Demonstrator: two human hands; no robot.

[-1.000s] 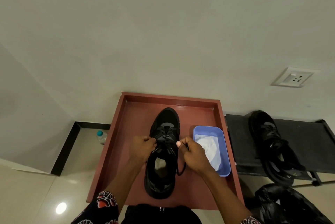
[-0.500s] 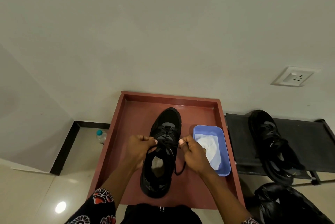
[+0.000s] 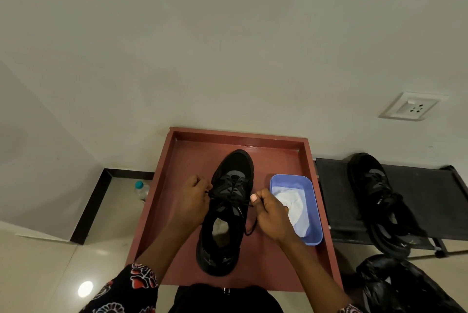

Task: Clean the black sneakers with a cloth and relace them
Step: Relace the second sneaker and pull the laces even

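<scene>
While your patterned sleeves [image 3: 131,284] are cut off by the lower edge, both forearms reach forward over the red-brown tray [image 3: 162,186] that serves as your table. Your left hand [image 3: 192,198] sits just left of the black sneaker [image 3: 228,213], its fingers curled tight on one end of the black lace [image 3: 229,198]. Your right hand [image 3: 271,213] is on the other side, thumb and fingers pinching the second end, whose loose tail hangs down beside the shoe; exactly how the lace runs through the eyelets is hard to make out, black on black. The sneaker lies along the middle of the tray, heel toward you, toe pointing at the wall, with something pale showing inside its opening. Compared with half a second ago, your hands have drawn further apart, the lace is stretched straighter across the tongue, and the toe has swung a little rightward. Just right of your right hand, touching it in the view, stands the blue tub [image 3: 314,201] holding the white cloth [image 3: 293,205], partly hidden behind your knuckles. Nearer, at the lower right, a crumpled black bag [image 3: 395,284] is cut off by the frame. Beyond it the second sneaker [image 3: 374,188] rests on a dark rack [image 3: 435,193]. A small bottle [image 3: 141,189] stands on the floor left of the tray, and a wall socket [image 3: 411,107] sits high on the right.
</scene>
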